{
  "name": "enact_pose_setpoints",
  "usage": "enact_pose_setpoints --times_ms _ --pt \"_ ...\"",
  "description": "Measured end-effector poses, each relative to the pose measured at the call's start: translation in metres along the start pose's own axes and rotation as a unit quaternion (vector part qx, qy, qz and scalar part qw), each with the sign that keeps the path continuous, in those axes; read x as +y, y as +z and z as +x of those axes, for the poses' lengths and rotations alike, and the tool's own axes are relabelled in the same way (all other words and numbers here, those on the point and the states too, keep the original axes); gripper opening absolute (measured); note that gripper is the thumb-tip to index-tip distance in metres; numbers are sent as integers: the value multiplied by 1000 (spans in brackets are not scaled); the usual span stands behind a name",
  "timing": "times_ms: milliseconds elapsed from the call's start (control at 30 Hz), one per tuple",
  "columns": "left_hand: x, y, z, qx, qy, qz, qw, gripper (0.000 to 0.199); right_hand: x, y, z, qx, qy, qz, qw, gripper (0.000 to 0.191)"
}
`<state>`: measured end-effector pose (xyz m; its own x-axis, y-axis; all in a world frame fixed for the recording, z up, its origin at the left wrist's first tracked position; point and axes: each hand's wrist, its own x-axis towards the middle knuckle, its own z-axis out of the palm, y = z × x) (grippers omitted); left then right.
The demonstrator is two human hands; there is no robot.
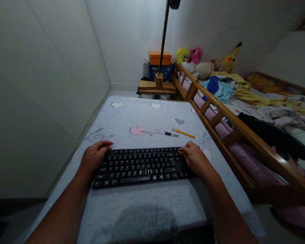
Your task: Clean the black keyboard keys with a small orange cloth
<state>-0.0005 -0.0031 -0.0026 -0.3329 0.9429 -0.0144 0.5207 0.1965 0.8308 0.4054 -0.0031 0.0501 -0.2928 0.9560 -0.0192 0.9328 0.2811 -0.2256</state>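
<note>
A black keyboard (142,166) lies on a pale cloth with heart prints (152,206). My left hand (95,156) is at its upper left corner, thumb and fingers close together around the edge. Over the keyboard's right end is my right hand (193,157), its fingertips pinched on a small orange-brown piece too small to name. Behind the keyboard lie thin white sticks that look like cotton swabs (147,131), a wire tool with a black grip (167,133) and a yellow-handled brush (184,132).
A wooden bed rail (228,117) runs along the right side, with bedding and plush toys beyond it. Past the far edge stand a wooden base with a dark upright pole (163,37) and an orange box (160,58). A pale wall is on the left.
</note>
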Motion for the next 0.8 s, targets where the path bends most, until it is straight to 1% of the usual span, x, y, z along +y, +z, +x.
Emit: enact_pose_setpoints --times_ms 133,233,300,367,467,567,667,800 --pt "0 0 0 -4 -3 -7 1000 36 15 -7 -4 -9 24 -15 1000 28" --pt "0 0 0 -2 2 -3 1000 35 19 -14 -1 -1 34 -21 999 28" --pt "0 -1 1 -3 5 -2 1000 35 14 -16 5 9 21 -1 1000 26" --pt "0 -1 1 -4 6 -2 1000 35 2 -14 14 11 -4 26 1000 25" --pt "2 -1 0 -2 9 -4 1000 36 -16 -9 25 -6 -31 32 999 24" --pt "4 -1 -1 6 12 -6 1000 35 -22 -6 31 -27 -30 18 999 26" --pt "6 0 -2 1 9 -11 1000 35 -12 -7 31 -41 -20 -7 999 27" --pt "6 0 -1 0 7 -10 1000 37 14 -10 28 -45 -14 -24 999 26"
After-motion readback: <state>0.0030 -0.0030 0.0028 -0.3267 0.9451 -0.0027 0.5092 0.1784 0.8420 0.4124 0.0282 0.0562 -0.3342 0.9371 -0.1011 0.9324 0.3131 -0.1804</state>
